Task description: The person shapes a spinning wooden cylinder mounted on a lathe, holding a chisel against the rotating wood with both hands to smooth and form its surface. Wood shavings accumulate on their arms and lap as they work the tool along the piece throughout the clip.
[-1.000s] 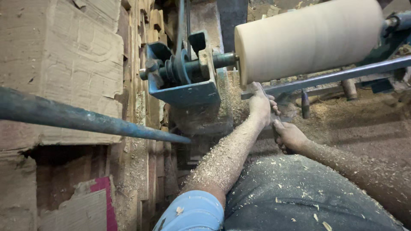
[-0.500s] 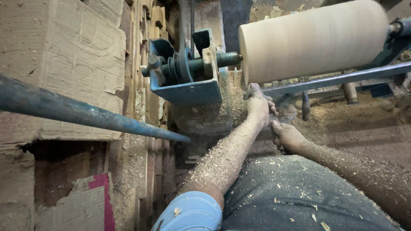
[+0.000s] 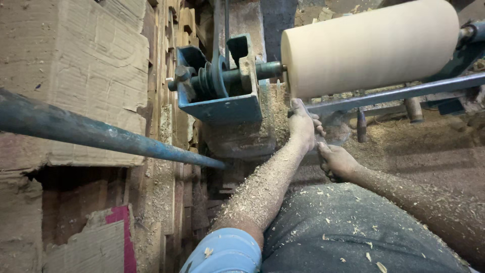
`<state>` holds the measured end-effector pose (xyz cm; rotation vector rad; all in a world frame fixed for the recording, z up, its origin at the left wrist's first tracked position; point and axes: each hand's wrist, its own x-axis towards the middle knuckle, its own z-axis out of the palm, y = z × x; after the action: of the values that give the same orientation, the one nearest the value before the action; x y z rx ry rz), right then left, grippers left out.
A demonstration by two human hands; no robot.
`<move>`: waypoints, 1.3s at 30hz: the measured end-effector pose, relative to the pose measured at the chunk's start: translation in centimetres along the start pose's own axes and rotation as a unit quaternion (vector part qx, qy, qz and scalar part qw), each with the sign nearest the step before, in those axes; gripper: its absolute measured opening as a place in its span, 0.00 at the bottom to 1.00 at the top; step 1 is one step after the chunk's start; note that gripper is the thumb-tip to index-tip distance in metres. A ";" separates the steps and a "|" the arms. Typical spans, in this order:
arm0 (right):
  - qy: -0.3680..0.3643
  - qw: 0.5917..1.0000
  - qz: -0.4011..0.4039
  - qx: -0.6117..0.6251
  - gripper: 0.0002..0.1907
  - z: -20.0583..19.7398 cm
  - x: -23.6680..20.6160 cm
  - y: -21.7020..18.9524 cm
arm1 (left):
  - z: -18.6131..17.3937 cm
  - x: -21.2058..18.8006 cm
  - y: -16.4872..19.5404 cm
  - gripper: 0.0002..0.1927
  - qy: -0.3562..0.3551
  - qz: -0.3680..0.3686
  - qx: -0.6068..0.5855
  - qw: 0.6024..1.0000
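Cardboard sheets [image 3: 76, 76] fill the left side, with a blue steel pipe [image 3: 101, 136] slanting across them. Pale wooden cylinder [image 3: 369, 48] sits on the lathe at upper right, its left end on the spindle of the blue headstock [image 3: 222, 86]. Blue tool rest bar [image 3: 399, 93] runs just under the cylinder. Left hand [image 3: 303, 126] is closed, up against the bar's left end below the cylinder. Right hand [image 3: 337, 161] sits just behind it, fist closed. Both probably grip one turning tool; tool itself hidden. Forearms are coated in sawdust.
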<state>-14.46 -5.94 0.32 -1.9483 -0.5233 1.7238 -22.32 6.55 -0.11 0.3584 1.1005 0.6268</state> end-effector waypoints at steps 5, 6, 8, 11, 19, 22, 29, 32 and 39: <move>0.007 1.000 0.007 -0.026 0.23 0.1 -0.1 -0.3 | 0.0 0.0 0.4 0.45 0.019 -0.038 -0.027 0.999; 0.006 1.000 0.004 -0.027 0.23 0.1 -0.1 -0.4 | 0.0 0.1 0.4 0.45 0.017 -0.041 -0.031 0.999; 0.006 1.000 0.009 -0.027 0.23 0.1 0.0 -0.4 | -0.2 0.1 0.5 0.44 0.028 -0.027 -0.019 0.999; 0.003 1.000 0.012 -0.018 0.23 0.0 0.2 -0.2 | -0.1 0.2 0.5 0.44 0.034 -0.031 -0.021 0.999; 0.023 1.000 0.004 -0.001 0.22 -0.3 0.1 0.2 | 0.4 0.5 -0.3 0.45 0.025 -0.021 -0.011 0.999; 0.019 1.000 0.020 0.010 0.21 -0.4 -0.1 0.1 | 0.5 0.2 -0.3 0.45 0.020 -0.024 -0.012 0.999; 0.026 0.999 0.010 0.025 0.22 -1.2 -0.1 1.1 | 1.9 -0.2 -0.9 0.43 0.002 -0.032 -0.007 0.999; 0.020 0.999 0.005 0.042 0.22 -1.7 -0.1 1.5 | 2.3 0.1 -1.2 0.44 0.005 -0.022 0.009 1.000; 0.038 0.999 -0.004 0.038 0.24 -2.5 0.3 2.3 | 3.0 1.1 -2.2 0.44 0.004 -0.018 0.020 1.000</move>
<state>-11.97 -7.88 -1.01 -1.9487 -0.4311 1.6333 -18.60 5.64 -0.91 0.3694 1.1265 0.5752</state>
